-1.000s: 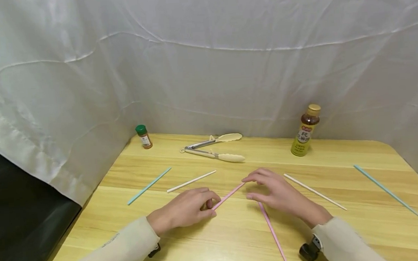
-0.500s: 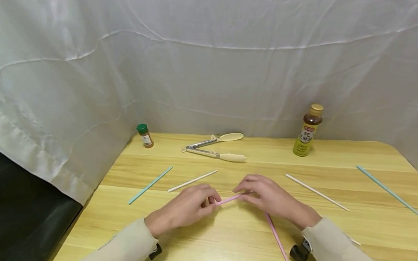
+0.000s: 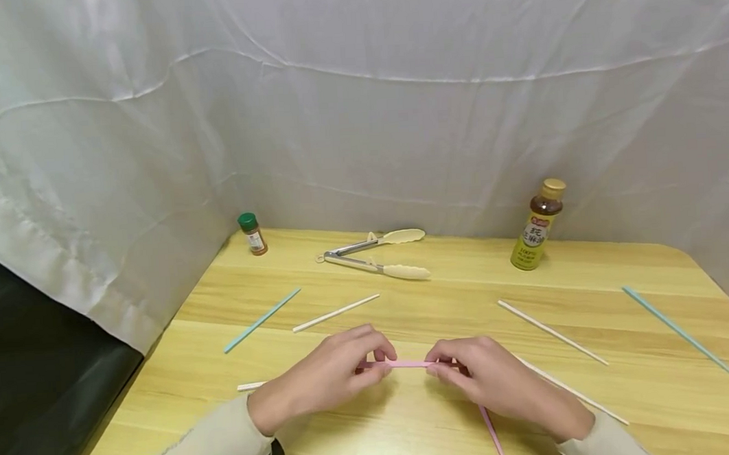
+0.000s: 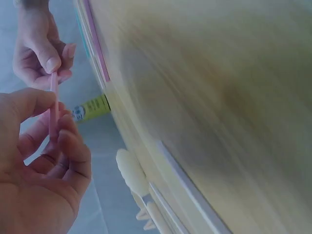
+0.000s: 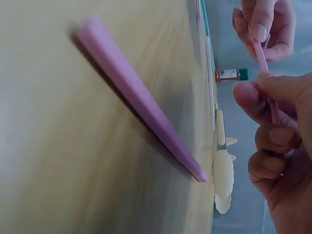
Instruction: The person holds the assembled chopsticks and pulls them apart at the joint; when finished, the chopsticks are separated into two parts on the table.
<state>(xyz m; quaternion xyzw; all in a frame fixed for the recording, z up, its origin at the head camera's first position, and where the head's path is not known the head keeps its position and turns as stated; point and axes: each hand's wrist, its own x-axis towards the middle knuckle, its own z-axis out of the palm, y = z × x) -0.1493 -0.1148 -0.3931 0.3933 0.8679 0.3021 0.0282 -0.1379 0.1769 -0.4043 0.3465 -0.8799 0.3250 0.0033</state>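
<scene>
Head view: the held stick looks slim and straight; plain pink.

2 hands pinch, near each other.

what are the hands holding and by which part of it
A pink chopstick, pinched near its two ends: the left hand holds one end, the right hand the other.

Near the back edge of the wood-grain table, a green-capped spice jar stands at left and a gold-capped sesame oil bottle at right. Between them lie spread metal tongs with cream scalloped tips. A pale grey curtain hangs behind; a black surface shows at left.
</scene>
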